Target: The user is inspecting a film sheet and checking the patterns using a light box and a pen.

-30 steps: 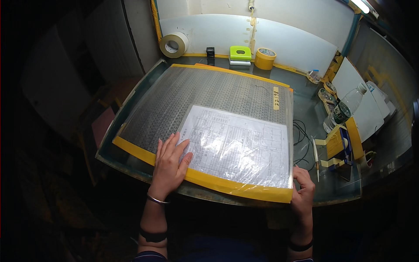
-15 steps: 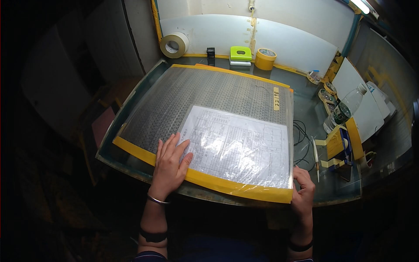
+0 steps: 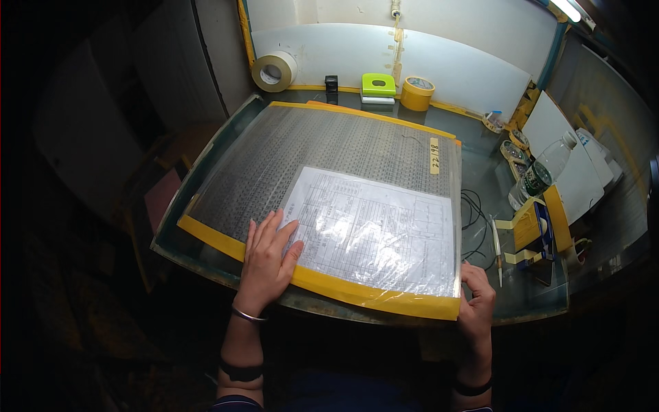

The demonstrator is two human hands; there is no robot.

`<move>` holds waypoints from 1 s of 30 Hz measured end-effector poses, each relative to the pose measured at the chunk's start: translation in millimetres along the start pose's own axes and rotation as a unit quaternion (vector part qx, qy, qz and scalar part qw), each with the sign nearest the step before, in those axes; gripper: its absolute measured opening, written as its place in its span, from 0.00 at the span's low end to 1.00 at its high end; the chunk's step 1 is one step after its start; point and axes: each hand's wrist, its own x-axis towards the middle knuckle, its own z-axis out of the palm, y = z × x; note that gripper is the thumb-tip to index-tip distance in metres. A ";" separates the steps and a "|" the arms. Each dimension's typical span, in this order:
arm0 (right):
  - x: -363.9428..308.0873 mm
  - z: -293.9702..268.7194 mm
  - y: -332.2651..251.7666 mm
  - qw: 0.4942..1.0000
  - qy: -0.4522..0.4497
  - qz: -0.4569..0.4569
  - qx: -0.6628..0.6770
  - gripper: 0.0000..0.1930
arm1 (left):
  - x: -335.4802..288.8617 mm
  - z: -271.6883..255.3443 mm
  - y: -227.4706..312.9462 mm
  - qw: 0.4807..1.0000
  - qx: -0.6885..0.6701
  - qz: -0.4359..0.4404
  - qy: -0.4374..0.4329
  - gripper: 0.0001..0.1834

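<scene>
A large dark patterned sheet [image 3: 274,147] with yellow taped edges lies in see-through plastic on the glass-topped table. On its near right part rests a printed paper form [image 3: 374,237], also under shiny plastic. My left hand [image 3: 268,257] lies open on the form's left side, its fingers spread and its palm over the near yellow edge. At the near right corner my right hand [image 3: 477,295] is closed, its bent fingers on the edge of the plastic sleeve [image 3: 458,261]. The tip of its thumb is hard to see. A small handwritten yellow label [image 3: 434,156] sits at the sheet's far right.
Along the back stand a wide tape roll [image 3: 274,71], a small black object [image 3: 331,84], a green hole punch [image 3: 378,84] and a yellow tape roll [image 3: 417,93]. On the right are a plastic bottle [image 3: 542,172], a tape dispenser [image 3: 539,230], a white pen-like tool [image 3: 497,250] and black cord [image 3: 473,213].
</scene>
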 end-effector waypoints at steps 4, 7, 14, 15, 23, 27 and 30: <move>0.6 -0.1 1.7 1.000 0.000 -0.002 0.002 0.09 | 0.4 1.3 -0.6 1.000 0.002 0.003 0.006 0.23; 0.8 1.0 1.3 1.000 -0.001 0.002 0.006 0.09 | -1.2 2.2 -2.9 1.000 0.003 0.007 0.016 0.22; -1.8 -0.1 0.2 0.999 -0.005 0.029 0.016 0.09 | -2.3 4.4 -2.9 0.999 0.004 0.028 0.039 0.21; -2.0 1.1 -1.0 0.999 -0.006 0.031 0.017 0.09 | -3.1 4.2 -3.2 0.999 0.007 0.030 0.038 0.21; -2.6 -3.6 0.9 0.997 -0.024 -0.031 0.063 0.14 | -1.8 4.9 7.8 0.996 -0.026 0.086 0.013 0.23; 1.0 1.1 15.3 0.992 -0.028 -0.110 0.063 0.16 | -9.2 3.7 70.3 0.960 -0.123 0.234 -0.092 0.44; 5.7 -2.3 13.2 0.987 -0.095 -0.098 0.078 0.19 | -7.4 7.6 117.4 0.938 -0.121 0.299 -0.130 0.41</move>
